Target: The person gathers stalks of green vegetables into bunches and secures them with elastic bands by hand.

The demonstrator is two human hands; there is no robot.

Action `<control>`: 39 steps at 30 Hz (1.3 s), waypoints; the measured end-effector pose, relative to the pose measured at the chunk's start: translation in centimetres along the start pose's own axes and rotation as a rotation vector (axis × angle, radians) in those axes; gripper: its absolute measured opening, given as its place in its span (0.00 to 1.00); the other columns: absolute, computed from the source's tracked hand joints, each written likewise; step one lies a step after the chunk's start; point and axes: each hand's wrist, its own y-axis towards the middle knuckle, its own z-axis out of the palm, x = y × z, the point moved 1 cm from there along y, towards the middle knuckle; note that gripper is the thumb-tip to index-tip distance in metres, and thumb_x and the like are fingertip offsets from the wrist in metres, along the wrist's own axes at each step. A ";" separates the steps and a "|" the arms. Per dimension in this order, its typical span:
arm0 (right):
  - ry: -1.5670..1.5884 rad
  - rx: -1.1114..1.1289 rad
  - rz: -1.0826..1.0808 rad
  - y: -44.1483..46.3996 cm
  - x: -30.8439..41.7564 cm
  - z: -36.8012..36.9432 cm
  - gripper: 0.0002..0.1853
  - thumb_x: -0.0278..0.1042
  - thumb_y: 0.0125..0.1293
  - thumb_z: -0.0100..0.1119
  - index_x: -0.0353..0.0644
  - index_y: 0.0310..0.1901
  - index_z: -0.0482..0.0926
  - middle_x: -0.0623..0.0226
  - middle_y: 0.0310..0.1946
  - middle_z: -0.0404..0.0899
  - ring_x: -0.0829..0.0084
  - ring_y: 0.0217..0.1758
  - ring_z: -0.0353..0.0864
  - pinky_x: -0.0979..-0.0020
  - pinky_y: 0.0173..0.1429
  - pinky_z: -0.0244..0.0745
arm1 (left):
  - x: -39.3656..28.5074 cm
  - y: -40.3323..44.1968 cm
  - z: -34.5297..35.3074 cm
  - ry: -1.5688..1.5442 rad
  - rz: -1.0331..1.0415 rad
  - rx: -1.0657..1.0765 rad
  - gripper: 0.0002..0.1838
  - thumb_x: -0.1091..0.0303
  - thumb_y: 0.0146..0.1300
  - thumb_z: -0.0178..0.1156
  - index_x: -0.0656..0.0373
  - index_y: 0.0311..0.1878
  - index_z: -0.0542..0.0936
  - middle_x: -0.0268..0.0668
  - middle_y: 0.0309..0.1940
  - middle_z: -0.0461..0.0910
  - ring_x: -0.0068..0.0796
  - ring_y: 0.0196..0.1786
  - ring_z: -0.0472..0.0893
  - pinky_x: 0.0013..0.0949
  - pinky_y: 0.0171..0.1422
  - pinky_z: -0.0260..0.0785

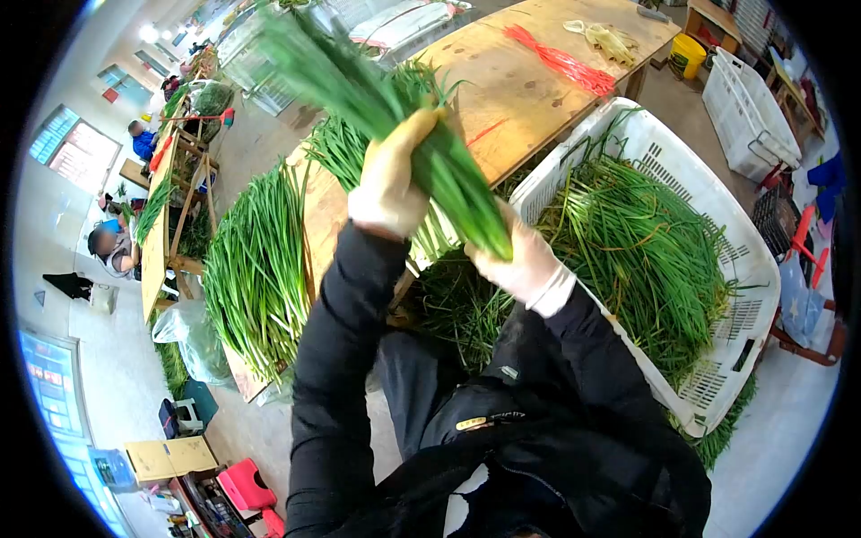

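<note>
The left hand [391, 175] grips the green bundle [456, 184], seemingly mid-length; the right hand [525, 260] holds its lower end.

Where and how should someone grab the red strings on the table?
Probably around the middle, from above: the red strings lie low and lengthwise together on the table, so fingers closing across them should gather most.

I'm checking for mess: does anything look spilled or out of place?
Loose greens lie outside the white crate, below its near corner, possibly spilled. On the wooden table, a red strip lies apart from the red bundle, looking stray.
</note>
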 end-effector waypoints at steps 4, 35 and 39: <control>0.049 -0.041 0.178 4.8 -1.0 -1.5 0.28 0.30 0.55 0.56 0.38 0.57 0.59 0.65 0.30 0.74 0.75 0.23 0.75 0.74 0.28 0.74 | -1.0 7.5 0.3 0.140 0.007 -0.083 0.11 0.69 0.53 0.61 0.66 0.37 0.76 0.38 0.26 0.79 0.30 0.24 0.78 0.33 0.30 0.74; -0.134 0.180 0.439 3.8 -3.4 -6.6 0.29 0.52 0.65 0.38 0.37 0.59 0.60 0.49 0.60 0.59 0.60 0.60 0.65 0.69 0.62 0.60 | 7.1 10.8 -7.3 2.144 0.548 0.372 0.23 0.50 0.60 0.47 0.45 0.58 0.67 0.33 0.53 0.72 0.42 0.64 0.60 0.56 0.67 0.38; 0.046 0.032 0.187 9.6 -10.5 -3.7 0.24 0.44 0.68 0.35 0.37 0.60 0.61 0.54 0.59 0.62 0.67 0.64 0.58 0.72 0.65 0.54 | 7.4 11.5 -7.3 2.181 0.444 0.350 0.29 0.47 0.61 0.42 0.48 0.63 0.58 0.38 0.56 0.68 0.39 0.65 0.58 0.51 0.69 0.36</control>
